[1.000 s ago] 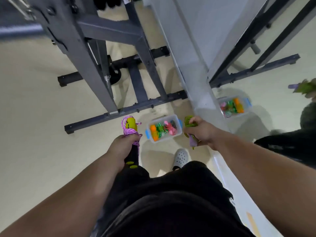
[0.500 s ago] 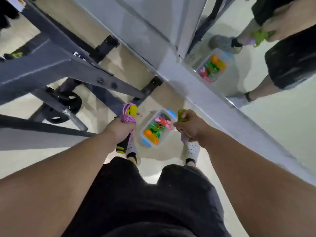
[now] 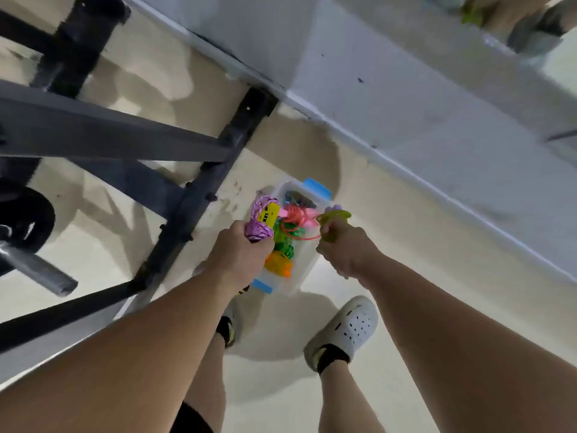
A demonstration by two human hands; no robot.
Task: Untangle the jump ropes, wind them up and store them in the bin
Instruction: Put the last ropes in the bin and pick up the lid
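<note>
- left hand (image 3: 240, 254) grips purple wound rope (image 3: 259, 228), right hand (image 3: 346, 253) grips green rope (image 3: 328, 235), both above bin (image 3: 317, 186)
- black rack foot (image 3: 193, 207) near bin's left side
- bin contents partly hidden

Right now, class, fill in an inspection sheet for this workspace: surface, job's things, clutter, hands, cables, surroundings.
Surface: pale floor, shadowed around the bin.
Job's things: clear bin with blue latches, on the floor, holding coloured ropes; purple rope wound on a yellow handle; green rope bundle.
Clutter: nothing seen.
Hands: left hand grips the purple rope, right hand grips the green rope, both above the bin.
Cables: nothing seen.
Surroundings: dark metal frame at left, grey wall behind, white shoe below.
</note>
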